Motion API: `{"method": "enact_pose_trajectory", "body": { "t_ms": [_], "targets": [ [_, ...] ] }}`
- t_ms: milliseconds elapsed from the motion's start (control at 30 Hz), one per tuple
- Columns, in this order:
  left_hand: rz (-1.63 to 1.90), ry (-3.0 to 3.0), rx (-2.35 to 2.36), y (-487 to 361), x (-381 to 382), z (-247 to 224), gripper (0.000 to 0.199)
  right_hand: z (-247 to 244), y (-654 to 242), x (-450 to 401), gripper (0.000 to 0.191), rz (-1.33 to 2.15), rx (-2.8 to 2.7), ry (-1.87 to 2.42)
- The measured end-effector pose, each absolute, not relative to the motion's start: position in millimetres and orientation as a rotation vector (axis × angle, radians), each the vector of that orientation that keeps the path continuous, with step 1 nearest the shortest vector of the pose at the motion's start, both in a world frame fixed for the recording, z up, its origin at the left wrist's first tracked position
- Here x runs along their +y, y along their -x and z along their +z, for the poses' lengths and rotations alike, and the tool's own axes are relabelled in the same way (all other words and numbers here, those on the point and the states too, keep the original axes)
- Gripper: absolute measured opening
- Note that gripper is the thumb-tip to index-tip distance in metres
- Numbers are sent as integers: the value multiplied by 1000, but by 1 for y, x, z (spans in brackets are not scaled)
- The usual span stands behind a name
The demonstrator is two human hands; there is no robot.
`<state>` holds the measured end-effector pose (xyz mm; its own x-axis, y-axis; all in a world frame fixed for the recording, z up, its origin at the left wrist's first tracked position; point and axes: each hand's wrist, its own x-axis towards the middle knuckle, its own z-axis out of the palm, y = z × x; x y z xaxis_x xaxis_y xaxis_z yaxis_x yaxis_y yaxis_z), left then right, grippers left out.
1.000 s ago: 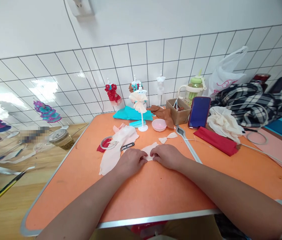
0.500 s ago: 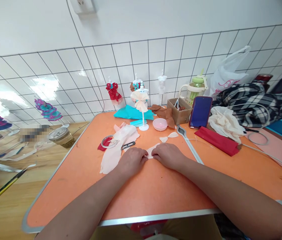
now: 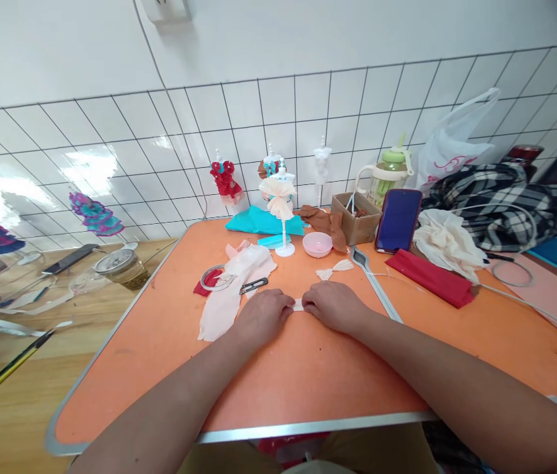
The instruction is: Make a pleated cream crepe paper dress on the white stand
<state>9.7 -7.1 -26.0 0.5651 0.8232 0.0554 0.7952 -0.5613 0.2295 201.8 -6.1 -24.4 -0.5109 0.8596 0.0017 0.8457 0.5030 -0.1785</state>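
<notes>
Left hand [image 3: 265, 316], right hand [image 3: 336, 307]: apparently pinched the pale strip [image 3: 298, 305], fingertips partly hidden.
Pale strip: lay between them on the orange desk [image 3: 268, 388].
Pink bowl [image 3: 317, 252]: stood at one o'clock from it.

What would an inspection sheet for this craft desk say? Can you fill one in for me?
Surface: flat orange tabletop with grey edging.
Work piece: small pale fabric strip, its ends hidden.
Clutter: pale gathered fabric bow, folded red cloth, round pink plastic bowl, dark rectangular phone propped up.
Hands: left hand and right hand hold the strip, one on each side.
Cables: thin grey cable running down the white tiled wall.
Surroundings: pale wooden table at left; crumpled black-and-white checked cloth at right.
</notes>
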Motion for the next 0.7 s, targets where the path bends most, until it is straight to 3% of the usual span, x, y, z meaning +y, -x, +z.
{"method": "enact_pose_trajectory", "body": {
  "t_ms": [467,700],
  "targets": [
    [239,-2692,1269,-12,-8,-25,28,-29,-201,-6,24,165,-2679,1400],
    [514,-2690,1285,-15,-15,-26,22,-25,-195,-8,20,-48,-2621,1292]
  ]
}}
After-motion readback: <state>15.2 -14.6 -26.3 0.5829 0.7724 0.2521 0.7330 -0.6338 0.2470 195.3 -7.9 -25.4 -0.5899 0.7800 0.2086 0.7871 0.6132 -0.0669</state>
